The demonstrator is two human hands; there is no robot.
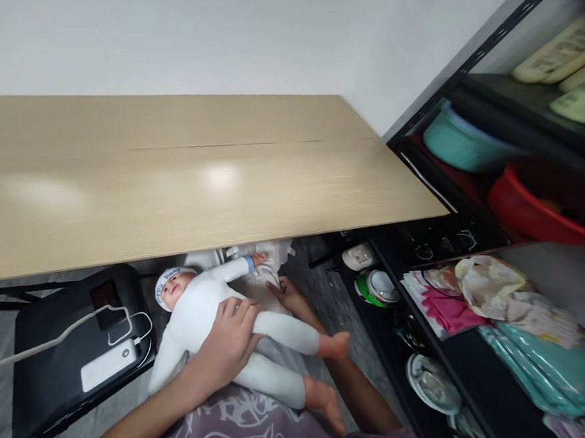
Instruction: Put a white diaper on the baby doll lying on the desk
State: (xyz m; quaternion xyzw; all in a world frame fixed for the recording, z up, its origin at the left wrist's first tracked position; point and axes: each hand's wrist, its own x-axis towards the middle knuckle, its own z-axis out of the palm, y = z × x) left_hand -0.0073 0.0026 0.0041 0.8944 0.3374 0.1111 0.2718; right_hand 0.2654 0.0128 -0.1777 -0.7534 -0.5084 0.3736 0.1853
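A baby doll point(199, 312) in a white suit with blue cuffs and a white lettered cap lies on its back across my lap, under the table's front edge. My left hand point(234, 330) is wrapped over the doll's hip, fingers curled against it. Beyond the doll, my right hand point(288, 294) has thumb and fingers closed at the edge of a crinkled white, plastic-looking thing point(269, 274). The table hides part of that thing, so its kind is not clear. The doll's bare feet point(325, 403) point toward the right.
A wooden tabletop point(195, 199) spans the view above my lap. On the left, a white power bank point(109, 365) with a cable lies on a black stool seat point(43, 376). Black shelves on the right hold a teal basin point(467, 143), a red basin point(537, 208), cloths and plastic packs point(547, 361).
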